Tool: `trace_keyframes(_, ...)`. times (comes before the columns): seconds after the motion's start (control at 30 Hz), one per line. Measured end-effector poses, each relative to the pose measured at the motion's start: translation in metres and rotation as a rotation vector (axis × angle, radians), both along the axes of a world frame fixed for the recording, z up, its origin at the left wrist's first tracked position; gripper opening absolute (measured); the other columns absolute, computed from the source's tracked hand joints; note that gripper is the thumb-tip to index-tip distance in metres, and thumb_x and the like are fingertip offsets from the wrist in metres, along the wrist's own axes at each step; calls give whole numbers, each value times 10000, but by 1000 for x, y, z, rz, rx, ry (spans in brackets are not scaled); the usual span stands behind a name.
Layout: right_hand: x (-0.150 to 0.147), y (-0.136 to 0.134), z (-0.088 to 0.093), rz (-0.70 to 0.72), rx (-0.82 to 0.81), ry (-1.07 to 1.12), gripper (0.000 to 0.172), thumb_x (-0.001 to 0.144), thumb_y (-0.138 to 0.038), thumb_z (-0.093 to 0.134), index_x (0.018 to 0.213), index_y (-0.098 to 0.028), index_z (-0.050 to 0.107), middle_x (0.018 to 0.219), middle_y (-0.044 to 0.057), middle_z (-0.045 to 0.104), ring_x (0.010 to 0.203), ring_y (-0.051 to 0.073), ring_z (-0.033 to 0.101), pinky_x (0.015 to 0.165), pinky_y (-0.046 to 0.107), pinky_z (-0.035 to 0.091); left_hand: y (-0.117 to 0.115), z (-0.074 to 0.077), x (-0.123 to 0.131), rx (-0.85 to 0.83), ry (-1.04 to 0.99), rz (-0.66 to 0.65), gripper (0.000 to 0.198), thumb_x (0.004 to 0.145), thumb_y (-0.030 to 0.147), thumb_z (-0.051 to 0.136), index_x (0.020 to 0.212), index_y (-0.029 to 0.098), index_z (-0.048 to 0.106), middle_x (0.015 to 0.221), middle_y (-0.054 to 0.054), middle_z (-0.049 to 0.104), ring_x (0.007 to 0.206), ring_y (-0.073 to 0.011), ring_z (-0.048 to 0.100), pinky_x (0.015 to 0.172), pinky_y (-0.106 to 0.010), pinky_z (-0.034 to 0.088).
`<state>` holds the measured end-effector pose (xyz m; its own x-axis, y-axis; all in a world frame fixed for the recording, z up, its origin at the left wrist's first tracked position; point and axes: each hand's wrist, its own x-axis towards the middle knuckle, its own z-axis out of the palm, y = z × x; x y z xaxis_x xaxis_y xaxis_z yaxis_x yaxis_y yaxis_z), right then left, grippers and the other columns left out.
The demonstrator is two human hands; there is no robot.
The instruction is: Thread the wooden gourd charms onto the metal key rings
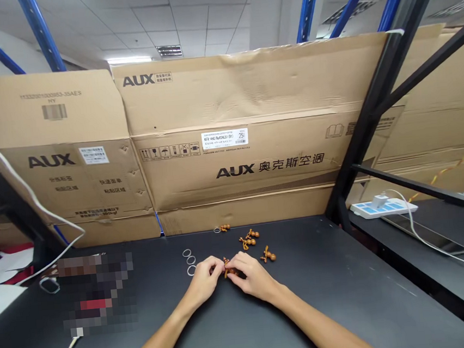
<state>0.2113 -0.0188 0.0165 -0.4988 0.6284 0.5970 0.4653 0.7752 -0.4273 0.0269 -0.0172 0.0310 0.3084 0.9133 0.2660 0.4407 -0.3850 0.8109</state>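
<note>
Gourd charm (228, 268), small and brown: where does it lie in this figure?

Held just above the black table (327, 274), midway between the two hands, with the fingertips of both touching it.

State of each hand?

Left hand (203, 282): fingers curled, pinching one side of the charm. Right hand (255, 277): fingers likewise closed, pinching the other side. The fingers hide part of the charm.

Objects nearest the hands?

Three pale rings (189, 262) lie in a short column just left of the left hand. Other brown charms (247, 242) lie just ahead of the right hand, with one more charm (268, 255) to their right.

And farther up the table?

A fourth ring (217, 230) lies beside a further charm (224, 228), near the rear edge. At far left, a pixelated patch (98, 293) hides whatever lies there.

Background?

Large flattened cardboard boxes (231, 163) printed "AUX" stand upright behind the table, against a rack with blue uprights (40, 34). To the right, a white power strip (383, 208) sits on a separate black table (421, 221).
</note>
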Motion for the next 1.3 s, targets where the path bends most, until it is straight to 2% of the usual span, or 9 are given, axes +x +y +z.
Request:
trace_keyframes(0.37,2,0,-2,17,5,-7,183,851,-145,544,976,-233,642,878,45,636,817,182,562,770,322,469,4,-2,-3,-56,-46,7,303,870,395,452,720,177,600,758,-31,655,748,-181,602,743,-277,468)
trace_keyframes(0.63,2,3,-10,-21,-174,130,156,797,-123,525,926,-206,558,842,23,578,732,145,557,694,270,485,0,-1,-1,-16,3,3,303,876,370,444,702,171,592,751,-32,638,726,-172,583,709,-267,459)
trace_keyframes(0.8,2,6,-13,-35,-217,153,146,776,-141,554,907,-205,556,842,13,583,724,138,561,689,265,479,1,-3,-1,13,29,-5,272,871,334,461,706,169,601,770,-34,643,719,-167,580,705,-263,452)
trace_keyframes(1.07,2,3,-6,-191,-152,-31,55,795,-220,624,827,-202,583,828,24,594,803,183,539,757,330,427,2,-6,0,42,34,-13,272,876,312,459,696,169,604,782,-33,650,726,-164,580,702,-260,445)
trace_keyframes(1.17,2,5,-7,-195,-125,-126,42,787,-183,619,818,-202,597,850,31,589,822,192,528,747,332,408,1,-5,0,52,34,-4,269,874,309,459,698,172,609,775,-30,648,720,-166,577,701,-264,443)
trace_keyframes(1.3,3,7,-12,-158,-137,-76,68,795,-143,572,827,-203,574,830,28,573,801,183,522,725,309,417,2,-4,0,57,34,0,283,880,326,451,697,174,603,778,-33,639,712,-166,570,691,-264,440)
